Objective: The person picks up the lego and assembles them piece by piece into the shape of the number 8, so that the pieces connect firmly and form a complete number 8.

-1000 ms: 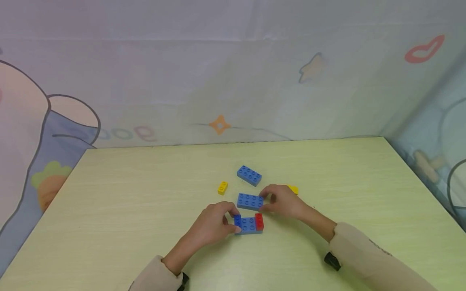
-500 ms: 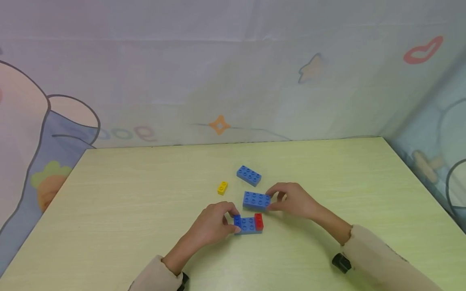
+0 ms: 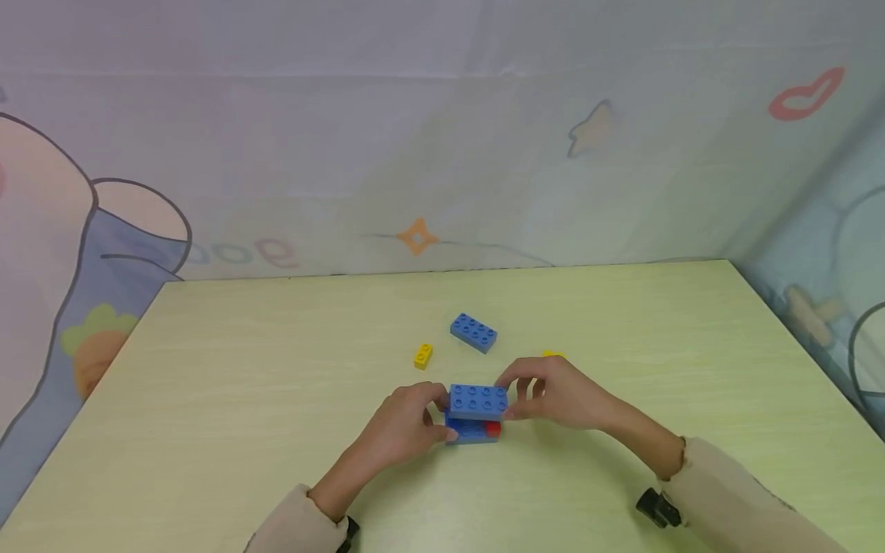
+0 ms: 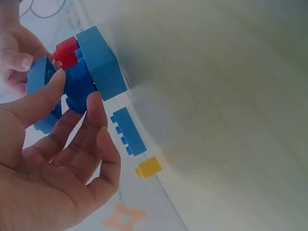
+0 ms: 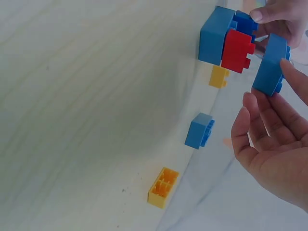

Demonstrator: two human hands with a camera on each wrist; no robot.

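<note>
A light blue building brick [image 4: 103, 65] lies on the table, bearing a small dark blue brick [image 4: 78, 85] at its left end and a small red brick [image 5: 236, 50] at its right. Thumb and fingers of my left hand [image 3: 401, 426] pinch the dark blue brick. Just above this stack is a second light blue brick [image 3: 477, 401], studs up. My right hand [image 3: 560, 392] grips that brick by its right end. In the right wrist view a gap shows between it and the studs of the red brick. From the head, it hides part of the stack.
Behind the hands lie another light blue brick [image 3: 473, 332] and a small yellow brick [image 3: 423, 355]. A second yellow brick [image 5: 163, 187], hollow side showing, lies beyond my right hand. A printed cloth [image 3: 415, 138] stands along the table's back edge.
My right hand has carried the light blue brick from behind the stack, first rightward, then toward me and over the stack. The left hand stays in place on the dark blue brick.
</note>
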